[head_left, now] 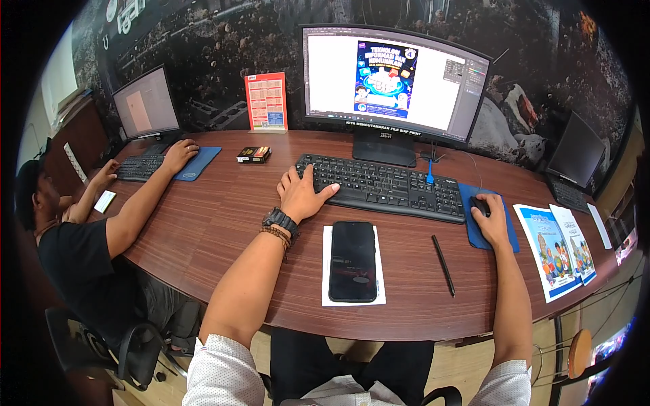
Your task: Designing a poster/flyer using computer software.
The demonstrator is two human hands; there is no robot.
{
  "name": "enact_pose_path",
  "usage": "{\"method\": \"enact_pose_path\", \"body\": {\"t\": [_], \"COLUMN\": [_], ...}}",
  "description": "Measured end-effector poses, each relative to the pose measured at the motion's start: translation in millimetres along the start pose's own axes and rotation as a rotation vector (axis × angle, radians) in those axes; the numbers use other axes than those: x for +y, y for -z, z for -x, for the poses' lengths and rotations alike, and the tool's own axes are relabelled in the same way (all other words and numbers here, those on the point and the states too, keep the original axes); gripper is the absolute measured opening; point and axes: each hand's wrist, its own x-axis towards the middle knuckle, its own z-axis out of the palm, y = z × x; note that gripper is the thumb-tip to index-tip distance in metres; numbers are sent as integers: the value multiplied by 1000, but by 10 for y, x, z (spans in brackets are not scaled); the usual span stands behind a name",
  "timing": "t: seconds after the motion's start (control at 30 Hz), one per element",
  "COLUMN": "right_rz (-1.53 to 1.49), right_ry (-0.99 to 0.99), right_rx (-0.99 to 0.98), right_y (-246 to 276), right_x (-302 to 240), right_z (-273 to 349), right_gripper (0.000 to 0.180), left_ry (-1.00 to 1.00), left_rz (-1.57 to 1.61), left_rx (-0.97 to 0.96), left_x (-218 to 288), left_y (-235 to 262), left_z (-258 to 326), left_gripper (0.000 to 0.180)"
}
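My left hand (302, 194) rests on the left end of a black keyboard (379, 184), its fingers spread over the keys and the thumb stretched to the right. A dark watch and a beaded bracelet circle that wrist. At the keyboard's right, my right hand (493, 220) is wrapped round a black computer mouse (480, 206) on a blue mouse pad (479, 237). Behind the keyboard stands a wide curved monitor (325, 74) showing a blue cover design in editing software. Between my forearms lie a black smartphone (353, 262) on white paper and a black stylus (443, 265).
To the left a co-worker (84, 271) sits at another keyboard (140, 167) and monitor (145, 105). A red and white card stand (267, 101) and a small dark box (254, 155) stand between us. Printed booklets (550, 254) and a dark screen (575, 150) are at the right.
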Motion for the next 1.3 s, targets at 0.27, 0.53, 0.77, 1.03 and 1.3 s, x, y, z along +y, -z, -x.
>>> {"method": "enact_pose_path", "body": {"t": [0.27, 0.53, 0.77, 1.03, 1.3], "right_rz": [-6, 0, 12, 0, 7], "right_ry": [-5, -7, -26, -37, -17], "right_rx": [-6, -12, -8, -13, -4], "right_y": [10, 18, 21, 19, 17], "right_x": [-24, -56, -34, -51, -48], "right_z": [2, 4, 6, 2, 2], "right_gripper": [35, 34, 35, 35, 35], "left_ry": [-3, 4, 13, 16, 3], "left_rz": [6, 0, 1, 6, 20], "left_rx": [9, 7, -5, -11, 0], "left_x": [7, 11, 28, 17, 16], "left_y": [2, 7, 9, 14, 7], "left_z": [11, 9, 9, 5, 10], "left_gripper": [97, 97, 98, 98, 98]}}
